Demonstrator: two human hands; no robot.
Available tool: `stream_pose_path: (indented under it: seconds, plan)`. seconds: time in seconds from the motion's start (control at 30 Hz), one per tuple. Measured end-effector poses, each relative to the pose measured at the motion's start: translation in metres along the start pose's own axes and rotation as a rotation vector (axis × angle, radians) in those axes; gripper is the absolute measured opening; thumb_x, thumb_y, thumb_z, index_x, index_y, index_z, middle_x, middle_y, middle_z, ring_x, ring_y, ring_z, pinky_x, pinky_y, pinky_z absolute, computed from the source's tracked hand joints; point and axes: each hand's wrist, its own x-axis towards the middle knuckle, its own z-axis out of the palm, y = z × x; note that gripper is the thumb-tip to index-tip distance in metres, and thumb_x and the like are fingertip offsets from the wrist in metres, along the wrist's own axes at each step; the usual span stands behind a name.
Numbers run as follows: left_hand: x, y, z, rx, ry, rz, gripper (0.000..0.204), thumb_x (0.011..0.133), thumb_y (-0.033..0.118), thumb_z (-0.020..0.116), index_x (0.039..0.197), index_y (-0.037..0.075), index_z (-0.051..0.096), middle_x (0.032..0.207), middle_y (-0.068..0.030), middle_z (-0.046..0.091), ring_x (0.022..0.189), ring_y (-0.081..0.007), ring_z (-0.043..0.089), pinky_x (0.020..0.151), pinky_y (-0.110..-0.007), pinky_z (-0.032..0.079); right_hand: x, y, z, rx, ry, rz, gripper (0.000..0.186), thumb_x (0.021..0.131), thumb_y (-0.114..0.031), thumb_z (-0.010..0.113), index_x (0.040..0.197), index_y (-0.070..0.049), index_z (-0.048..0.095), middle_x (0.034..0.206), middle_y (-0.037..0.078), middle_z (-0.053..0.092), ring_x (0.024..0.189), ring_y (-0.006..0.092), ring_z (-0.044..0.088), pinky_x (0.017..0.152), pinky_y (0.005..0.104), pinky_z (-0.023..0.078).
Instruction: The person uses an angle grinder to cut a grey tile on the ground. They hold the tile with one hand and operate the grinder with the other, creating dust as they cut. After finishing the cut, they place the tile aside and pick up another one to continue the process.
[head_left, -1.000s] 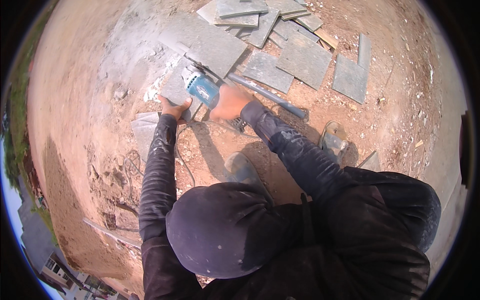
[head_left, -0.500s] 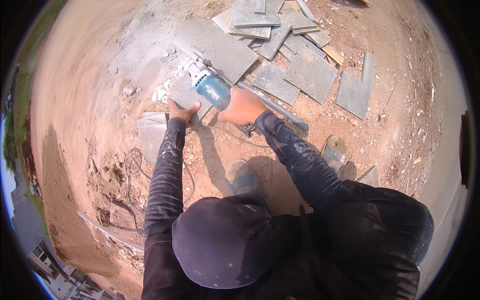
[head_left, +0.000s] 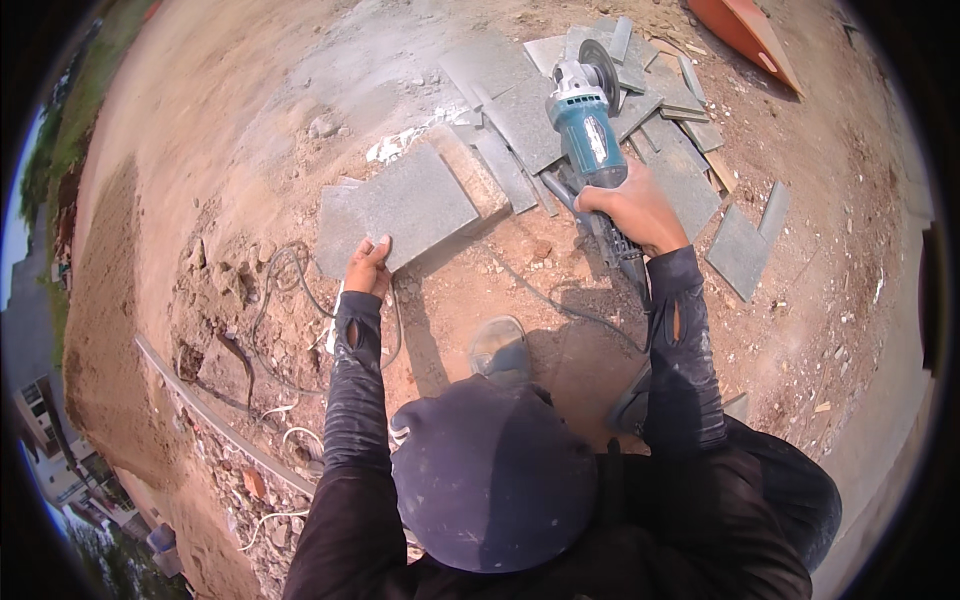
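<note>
My right hand [head_left: 642, 208] is wrapped round the rear body of a teal angle grinder [head_left: 590, 138], held out ahead and to the right. Its dark disc [head_left: 601, 76] is raised over the stone pile, apart from the piece at my left hand. With thumb on top, my left hand [head_left: 368, 266] grips the near edge of a grey stone tile [head_left: 415, 203]. The tile is tilted a little, and a tan block [head_left: 468, 172] shows along its far right side. Behind the grinder, a dark cable [head_left: 570, 308] runs down and loops over the soil.
Several grey stone slabs and offcuts [head_left: 680, 180] lie heaped at the far right. An orange container [head_left: 745, 40] stands beyond them. Pale dust [head_left: 390, 60] covers the ground ahead. Rubble [head_left: 215, 280] and a long thin strip [head_left: 220, 412] lie at the left. My shoe [head_left: 500, 346] is close by.
The grinder has swung right and lifted off the stone where dust was flying. My left hand has drawn the tile nearer and to the left, turning it.
</note>
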Motion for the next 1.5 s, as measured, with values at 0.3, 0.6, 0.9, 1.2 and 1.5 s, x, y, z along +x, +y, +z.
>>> stream_pose_path:
  seconds: [0.3, 0.6, 0.9, 1.2, 1.5]
  plan:
    - [-0.013, 0.005, -0.115, 0.002, 0.237, 0.017, 0.022, 0.090, 0.017, 0.066, 0.109, 0.013, 0.056, 0.081, 0.0056, 0.056, 0.060, -0.0045, 0.047, 0.048, -0.025, 0.035, -0.001, -0.008, -0.011, 0.148, -0.054, 0.036, 0.037, 0.061, -0.019, 0.074, 0.090, 0.000, 0.062, 0.076, 0.006, 0.062, 0.064, 0.0148, 0.059, 0.061, 0.0286, 0.047]
    - [-0.017, 0.038, -0.103, 0.512, 0.432, -0.150, 0.027, 0.088, 0.021, 0.070, 0.085, -0.004, 0.063, 0.077, -0.0124, 0.065, 0.069, -0.0201, 0.066, 0.057, -0.033, 0.054, -0.006, -0.012, -0.012, 0.174, -0.054, 0.059, 0.032, 0.065, -0.017, 0.071, 0.091, -0.002, 0.060, 0.075, 0.000, 0.057, 0.064, 0.0099, 0.051, 0.061, 0.0243, 0.041]
    - [0.005, 0.077, -0.035, 1.608, 0.469, 0.338, 0.042, 0.083, 0.044, 0.068, 0.075, 0.002, 0.069, 0.064, -0.0146, 0.066, 0.061, -0.0278, 0.067, 0.064, -0.039, 0.051, -0.021, -0.014, -0.032, 0.238, 0.032, 0.057, 0.030, 0.066, -0.015, 0.072, 0.089, 0.000, 0.061, 0.075, 0.002, 0.060, 0.063, 0.0101, 0.054, 0.060, 0.0243, 0.043]
    - [0.120, 0.017, 0.271, 1.564, -0.062, 0.727, 0.078, 0.072, 0.059, 0.074, 0.126, 0.006, 0.054, 0.119, -0.0213, 0.057, 0.109, -0.0369, 0.056, 0.093, -0.043, 0.046, -0.028, 0.009, -0.048, 0.251, 0.114, 0.069, 0.025, 0.065, -0.013, 0.071, 0.087, -0.001, 0.064, 0.075, 0.002, 0.061, 0.062, 0.0105, 0.055, 0.059, 0.0250, 0.043]
    - [0.126, 0.043, 0.319, 1.965, -0.139, 0.420, 0.083, 0.063, 0.060, 0.079, 0.128, 0.014, 0.056, 0.132, -0.0121, 0.052, 0.126, -0.0307, 0.045, 0.102, -0.050, 0.034, -0.050, 0.039, -0.070, 0.319, 0.230, 0.159, 0.033, 0.065, -0.014, 0.072, 0.094, 0.000, 0.064, 0.078, 0.003, 0.062, 0.066, 0.0113, 0.056, 0.061, 0.0268, 0.045]
